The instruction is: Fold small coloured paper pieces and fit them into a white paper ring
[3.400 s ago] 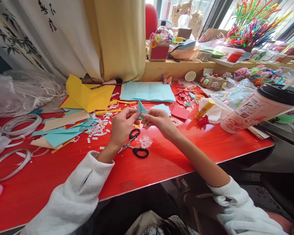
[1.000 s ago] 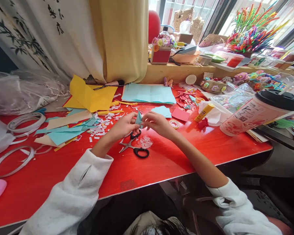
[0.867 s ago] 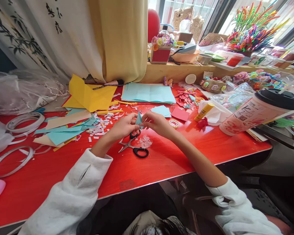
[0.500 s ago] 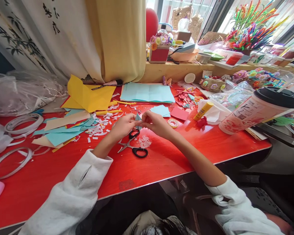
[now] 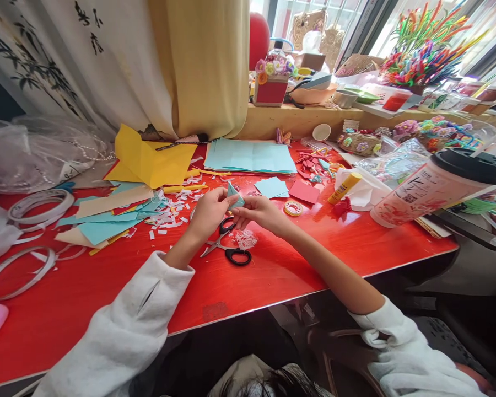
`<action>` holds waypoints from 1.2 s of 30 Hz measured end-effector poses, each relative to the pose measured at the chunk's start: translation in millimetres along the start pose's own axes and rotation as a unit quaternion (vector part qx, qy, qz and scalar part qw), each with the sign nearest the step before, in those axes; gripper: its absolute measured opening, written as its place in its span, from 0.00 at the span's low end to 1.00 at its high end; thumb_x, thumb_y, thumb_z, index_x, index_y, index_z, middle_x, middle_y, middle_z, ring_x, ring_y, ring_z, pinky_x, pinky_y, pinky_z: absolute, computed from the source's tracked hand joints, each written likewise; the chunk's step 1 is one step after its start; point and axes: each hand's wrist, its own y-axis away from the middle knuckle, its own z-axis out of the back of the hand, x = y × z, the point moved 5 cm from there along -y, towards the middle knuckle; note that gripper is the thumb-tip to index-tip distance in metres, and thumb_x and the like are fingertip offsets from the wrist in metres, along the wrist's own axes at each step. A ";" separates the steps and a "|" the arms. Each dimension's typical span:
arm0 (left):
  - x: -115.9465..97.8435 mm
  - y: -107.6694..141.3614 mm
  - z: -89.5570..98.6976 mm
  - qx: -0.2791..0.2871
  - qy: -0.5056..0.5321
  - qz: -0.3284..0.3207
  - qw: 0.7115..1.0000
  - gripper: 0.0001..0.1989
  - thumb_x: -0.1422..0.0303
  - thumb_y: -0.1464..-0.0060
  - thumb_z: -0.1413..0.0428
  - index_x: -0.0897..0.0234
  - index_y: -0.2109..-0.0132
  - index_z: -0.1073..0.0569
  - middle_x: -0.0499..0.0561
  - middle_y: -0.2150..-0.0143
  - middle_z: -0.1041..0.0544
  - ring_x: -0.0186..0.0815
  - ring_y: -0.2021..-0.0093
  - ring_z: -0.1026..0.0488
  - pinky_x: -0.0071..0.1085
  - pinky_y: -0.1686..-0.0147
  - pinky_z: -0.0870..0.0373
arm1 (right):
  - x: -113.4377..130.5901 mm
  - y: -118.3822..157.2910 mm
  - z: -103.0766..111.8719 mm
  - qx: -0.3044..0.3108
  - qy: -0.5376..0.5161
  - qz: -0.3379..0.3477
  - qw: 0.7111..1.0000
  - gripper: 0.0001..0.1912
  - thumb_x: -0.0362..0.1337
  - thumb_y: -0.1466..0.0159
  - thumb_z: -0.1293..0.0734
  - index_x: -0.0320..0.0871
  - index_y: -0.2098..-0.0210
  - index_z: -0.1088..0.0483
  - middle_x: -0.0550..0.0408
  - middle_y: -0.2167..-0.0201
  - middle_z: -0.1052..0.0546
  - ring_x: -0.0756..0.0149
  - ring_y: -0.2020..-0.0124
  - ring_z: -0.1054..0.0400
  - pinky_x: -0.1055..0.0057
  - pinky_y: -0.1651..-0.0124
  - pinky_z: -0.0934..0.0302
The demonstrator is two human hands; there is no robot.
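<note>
Between my hands is a small folded piece of light-blue paper (image 5: pixel 233 196), its pointed tip showing above the fingers. My left hand (image 5: pixel 211 210) pinches it from the left side. From the right, my right hand (image 5: pixel 261 212) closes thumb and fingers on its lower edge. Just below the hands lie scissors (image 5: pixel 237 257) with black handles and spread blades, partly covered by my left hand. Beside them sits a small heap of whitish scraps (image 5: pixel 245 239). Light-blue paper squares (image 5: pixel 271 187) and a red paper square (image 5: pixel 305 192) rest beyond my right hand.
On the red table (image 5: pixel 297 259), paper offcuts (image 5: pixel 107 223) and tape rolls (image 5: pixel 20 273) lie left. Yellow paper (image 5: pixel 149 160) and a light-blue paper stack (image 5: pixel 250 155) are at the back. A glue stick (image 5: pixel 344 188) and a large cup (image 5: pixel 434 190) stand right.
The folded paper is tilted and shows more of its surface. My right hand has shifted slightly down, with its fingers turned under the paper. My left hand still pinches it.
</note>
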 end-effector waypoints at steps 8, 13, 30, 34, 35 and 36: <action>5.2 -2.7 6.6 -0.022 0.005 0.000 1.000 0.12 0.59 0.52 0.46 0.65 0.72 0.30 0.47 0.75 0.30 0.30 0.75 0.36 0.26 0.74 0.40 | -4.5 0.1 2.1 0.002 0.002 -0.011 1.000 0.14 0.44 0.44 0.33 0.37 0.73 0.34 0.53 0.77 0.25 0.69 0.76 0.28 0.72 0.71 0.32; 4.0 -3.3 8.6 -0.026 0.018 -0.009 0.999 0.14 0.58 0.52 0.45 0.65 0.73 0.32 0.46 0.76 0.32 0.29 0.75 0.37 0.26 0.74 0.40 | 2.0 2.6 0.6 -0.014 -0.007 0.019 1.000 0.13 0.43 0.43 0.34 0.38 0.74 0.36 0.55 0.78 0.26 0.71 0.77 0.30 0.73 0.72 0.33; -1.1 -3.5 7.4 0.069 0.004 0.024 0.997 0.17 0.55 0.49 0.49 0.65 0.74 0.33 0.46 0.80 0.32 0.30 0.77 0.34 0.27 0.74 0.39 | 9.7 3.7 9.6 -0.062 0.007 0.034 0.997 0.14 0.45 0.43 0.35 0.39 0.71 0.36 0.56 0.78 0.27 0.70 0.76 0.30 0.71 0.70 0.34; -2.7 -2.6 4.1 0.086 0.039 0.016 0.995 0.17 0.54 0.50 0.48 0.66 0.71 0.31 0.49 0.74 0.30 0.31 0.74 0.33 0.27 0.72 0.36 | 6.0 3.6 13.1 -0.069 0.013 0.030 0.997 0.15 0.46 0.43 0.35 0.39 0.73 0.37 0.55 0.78 0.27 0.70 0.78 0.30 0.71 0.71 0.34; -2.9 -2.4 3.6 0.090 0.039 0.013 0.995 0.17 0.55 0.52 0.47 0.66 0.70 0.30 0.49 0.73 0.29 0.31 0.73 0.33 0.27 0.71 0.35 | 5.2 3.5 13.8 -0.070 0.013 0.029 0.997 0.16 0.47 0.43 0.35 0.39 0.72 0.37 0.55 0.78 0.27 0.70 0.78 0.30 0.71 0.72 0.34; -2.4 -2.4 3.5 0.091 0.034 0.011 0.995 0.16 0.56 0.53 0.45 0.66 0.70 0.30 0.48 0.73 0.29 0.31 0.73 0.33 0.27 0.71 0.36 | 4.6 3.3 14.2 -0.068 0.012 0.026 0.997 0.16 0.48 0.43 0.35 0.39 0.72 0.36 0.55 0.77 0.27 0.70 0.78 0.30 0.71 0.72 0.34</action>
